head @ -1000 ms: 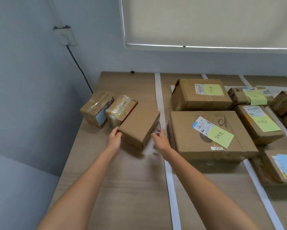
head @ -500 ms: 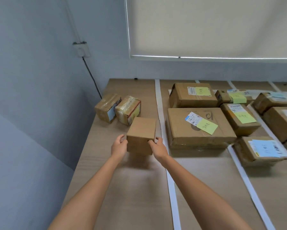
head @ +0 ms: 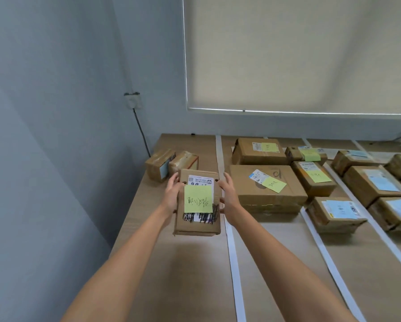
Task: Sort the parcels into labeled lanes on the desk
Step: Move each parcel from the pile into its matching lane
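Since a moment ago the small brown cardboard parcel (head: 198, 203) has turned label-side up, lifted above the wooden desk (head: 185, 275). Left hand (head: 172, 195) and right hand (head: 228, 196) clasp its sides. At eleven o'clock sit two glossy taped boxes (head: 171, 164); at three o'clock, a white tape strip (head: 233, 259).

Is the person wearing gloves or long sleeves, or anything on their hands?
No gloves and no sleeves in view. The left hand and right hand are both bare, and both forearms are bare right down to the bottom edge of the picture. No watch, bracelet or ring shows on either wrist or on the fingers that can be seen.
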{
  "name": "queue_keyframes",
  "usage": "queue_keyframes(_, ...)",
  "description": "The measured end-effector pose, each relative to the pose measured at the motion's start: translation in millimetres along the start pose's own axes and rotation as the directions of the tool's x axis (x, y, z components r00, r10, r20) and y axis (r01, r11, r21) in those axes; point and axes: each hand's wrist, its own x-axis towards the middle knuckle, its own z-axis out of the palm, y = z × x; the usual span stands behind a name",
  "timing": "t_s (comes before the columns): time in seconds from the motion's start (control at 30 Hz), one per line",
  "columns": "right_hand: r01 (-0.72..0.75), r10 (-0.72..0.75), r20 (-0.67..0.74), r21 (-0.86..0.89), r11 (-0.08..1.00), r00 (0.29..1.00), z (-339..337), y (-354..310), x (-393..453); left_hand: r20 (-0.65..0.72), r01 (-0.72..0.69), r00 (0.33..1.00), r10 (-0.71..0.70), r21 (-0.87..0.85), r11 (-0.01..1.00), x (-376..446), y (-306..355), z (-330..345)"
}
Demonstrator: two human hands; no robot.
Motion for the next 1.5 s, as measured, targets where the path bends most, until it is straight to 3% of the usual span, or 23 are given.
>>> queue_keyframes(0.1,0.006,-0.003,0.032,-0.084,0.996,0.999,0,10,-15,0.014,0.046,0.999,-0.046,-0.022,0.999,-14,-14,6)
queue_keyframes(0.23,0.052,-0.048,-0.055,0.086,0.995,0.997,-15,3,-21,-0.131,0.004,0.991,-0.022,-0.138,0.990,-15,-15,-5)
queue_keyframes(0.37,-0.078,0.092,0.109,-0.126,0.989,0.990,-13,35,-56,-0.004,0.269,0.962,-0.274,-0.161,0.949,-43,-58,13)
queue_keyframes(0.43,-0.064,0.093,0.146,-0.191,0.979,0.985,-12,52,-68,-0.017,0.323,0.944,-0.331,-0.174,0.930,-55,-76,18)
queue_keyframes(0.57,-0.022,0.037,0.064,-0.218,0.976,0.997,-21,48,-66,-0.105,0.203,0.969,-0.222,-0.169,0.964,-55,-76,10)
queue_keyframes(0.67,0.004,0.006,0.045,-0.232,0.973,0.999,-23,50,-66,-0.080,0.127,0.988,-0.135,-0.098,0.987,-57,-75,10)
queue_keyframes(1.1,0.024,-0.033,-0.034,-0.236,0.971,0.999,-61,67,-83,-0.015,0.134,0.991,-0.134,-0.036,0.990,-61,-90,47)
queue_keyframes(1.5,-0.017,0.002,-0.080,-0.190,0.982,0.997,-172,75,-73,-0.008,0.140,0.990,-0.140,-0.006,0.990,-81,-99,155)
